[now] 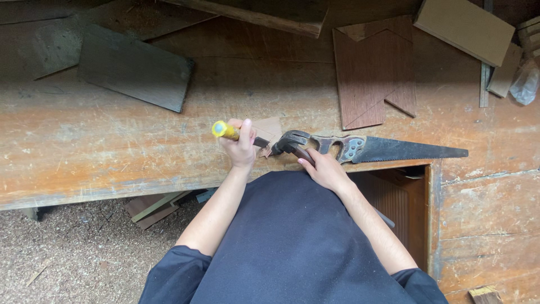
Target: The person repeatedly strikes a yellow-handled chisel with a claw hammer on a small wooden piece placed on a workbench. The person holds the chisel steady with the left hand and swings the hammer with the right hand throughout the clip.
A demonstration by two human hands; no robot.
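Our left hand (241,147) is closed in a fist, thumb up. Our right hand (323,169) lies flatter, fingers stretched forward, both forearms bare.

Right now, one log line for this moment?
left hand: grips yellow-handled chisel | right hand: on hammer | small wood piece under chisel | handsaw on workbench

A yellow-handled chisel (232,133) lies almost level, its butt end pointing left and its blade on a small pale wood piece (268,130) lying flat at the tabletop's near edge. A dark claw hammer (292,143) rests just right of that piece, its head toward the chisel.
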